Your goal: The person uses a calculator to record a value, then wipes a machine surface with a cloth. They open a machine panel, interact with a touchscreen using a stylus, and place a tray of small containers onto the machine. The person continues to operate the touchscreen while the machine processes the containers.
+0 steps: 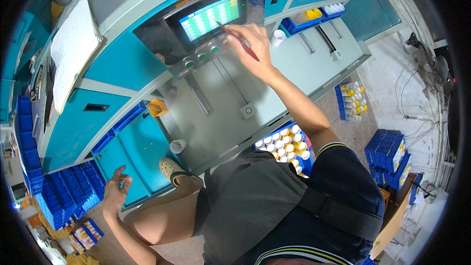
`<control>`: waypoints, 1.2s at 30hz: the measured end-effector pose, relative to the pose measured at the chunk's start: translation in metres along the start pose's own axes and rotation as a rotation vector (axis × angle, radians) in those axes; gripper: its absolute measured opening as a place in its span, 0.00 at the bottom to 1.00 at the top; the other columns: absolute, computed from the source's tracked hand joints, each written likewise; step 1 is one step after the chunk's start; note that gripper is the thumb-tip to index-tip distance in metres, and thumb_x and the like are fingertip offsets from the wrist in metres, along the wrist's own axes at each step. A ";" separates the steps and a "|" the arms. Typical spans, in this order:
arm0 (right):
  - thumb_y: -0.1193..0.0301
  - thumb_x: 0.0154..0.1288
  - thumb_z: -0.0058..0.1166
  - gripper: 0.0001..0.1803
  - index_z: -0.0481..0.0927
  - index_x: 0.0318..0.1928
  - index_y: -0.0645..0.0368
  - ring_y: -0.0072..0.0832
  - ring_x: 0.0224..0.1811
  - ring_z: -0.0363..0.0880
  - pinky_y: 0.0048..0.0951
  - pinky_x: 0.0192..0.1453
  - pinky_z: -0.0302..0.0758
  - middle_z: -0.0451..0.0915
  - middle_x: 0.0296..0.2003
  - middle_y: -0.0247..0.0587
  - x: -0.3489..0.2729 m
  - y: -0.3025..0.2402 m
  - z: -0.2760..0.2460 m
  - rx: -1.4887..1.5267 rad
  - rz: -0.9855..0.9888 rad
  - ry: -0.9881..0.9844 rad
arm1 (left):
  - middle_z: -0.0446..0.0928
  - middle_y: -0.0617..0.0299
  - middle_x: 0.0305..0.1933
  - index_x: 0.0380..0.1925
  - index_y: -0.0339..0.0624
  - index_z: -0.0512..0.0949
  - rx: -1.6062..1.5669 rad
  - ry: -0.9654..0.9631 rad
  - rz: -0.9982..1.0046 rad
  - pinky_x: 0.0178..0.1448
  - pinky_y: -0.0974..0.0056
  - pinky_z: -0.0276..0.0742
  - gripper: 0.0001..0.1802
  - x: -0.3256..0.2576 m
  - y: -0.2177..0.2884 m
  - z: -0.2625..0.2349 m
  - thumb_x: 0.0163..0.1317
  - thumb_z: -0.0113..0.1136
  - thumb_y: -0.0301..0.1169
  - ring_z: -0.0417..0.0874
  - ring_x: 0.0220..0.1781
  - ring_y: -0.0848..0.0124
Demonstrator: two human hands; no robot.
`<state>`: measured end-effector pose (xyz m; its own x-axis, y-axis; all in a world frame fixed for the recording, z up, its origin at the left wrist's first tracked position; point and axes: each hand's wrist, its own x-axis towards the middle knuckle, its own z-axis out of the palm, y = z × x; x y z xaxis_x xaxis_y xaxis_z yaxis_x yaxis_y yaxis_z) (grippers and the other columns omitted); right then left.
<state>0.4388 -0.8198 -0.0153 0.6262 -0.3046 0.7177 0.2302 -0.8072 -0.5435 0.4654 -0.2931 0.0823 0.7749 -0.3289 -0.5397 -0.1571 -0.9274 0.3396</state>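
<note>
My right hand is raised in front of the machine's lit touchscreen. Its fingers are closed round a thin dark red pen-like stick, whose tip points at the lower part of the screen. From this angle I cannot tell whether the tip touches the glass. Below the screen is a row of round green push buttons, partly covered by the hand. My left hand hangs at the left beside my knee, fingers apart and holding nothing, near a teal tray-like surface.
A grey worktop carries metal rails, a white cup and another white cup. A blue crate of white and yellow bottles stands by my lap. Blue bins are at left, stacked blue crates at right.
</note>
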 end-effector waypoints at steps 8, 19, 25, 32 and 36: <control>0.68 0.69 0.63 0.11 0.88 0.50 0.54 0.28 0.44 0.79 0.33 0.54 0.65 0.87 0.39 0.32 -0.003 0.007 -0.009 -0.043 -0.023 0.014 | 0.85 0.42 0.49 0.68 0.34 0.72 0.015 0.035 0.001 0.54 0.53 0.83 0.40 -0.004 -0.008 -0.002 0.71 0.58 0.58 0.87 0.53 0.54; 0.64 0.71 0.61 0.12 0.86 0.51 0.52 0.31 0.43 0.79 0.35 0.52 0.62 0.85 0.37 0.34 -0.002 0.020 -0.025 -0.078 0.049 0.055 | 0.85 0.41 0.49 0.68 0.33 0.72 0.038 0.108 -0.014 0.54 0.51 0.82 0.42 -0.011 -0.009 -0.001 0.71 0.58 0.60 0.87 0.52 0.53; 0.65 0.71 0.60 0.11 0.87 0.50 0.52 0.30 0.43 0.79 0.34 0.53 0.62 0.85 0.36 0.33 0.000 0.025 -0.026 -0.088 0.086 0.066 | 0.85 0.41 0.48 0.68 0.33 0.72 0.010 0.094 -0.013 0.53 0.50 0.82 0.40 -0.010 -0.007 0.000 0.71 0.60 0.57 0.87 0.52 0.53; 0.65 0.72 0.59 0.10 0.88 0.49 0.51 0.29 0.42 0.79 0.35 0.53 0.62 0.86 0.36 0.32 0.001 0.029 -0.022 -0.058 0.083 0.078 | 0.85 0.40 0.48 0.68 0.33 0.71 0.017 0.090 -0.003 0.53 0.50 0.82 0.41 -0.007 -0.011 0.001 0.70 0.60 0.57 0.87 0.51 0.53; 0.65 0.73 0.58 0.11 0.87 0.50 0.51 0.28 0.42 0.78 0.34 0.53 0.62 0.86 0.36 0.31 0.001 0.031 -0.021 -0.075 0.082 0.069 | 0.85 0.40 0.48 0.68 0.33 0.71 -0.008 0.079 0.003 0.54 0.50 0.82 0.42 -0.007 -0.012 0.001 0.70 0.60 0.59 0.87 0.52 0.52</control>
<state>0.4310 -0.8553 -0.0220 0.5876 -0.4033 0.7015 0.1218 -0.8130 -0.5694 0.4612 -0.2796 0.0814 0.8206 -0.3160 -0.4762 -0.1549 -0.9250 0.3470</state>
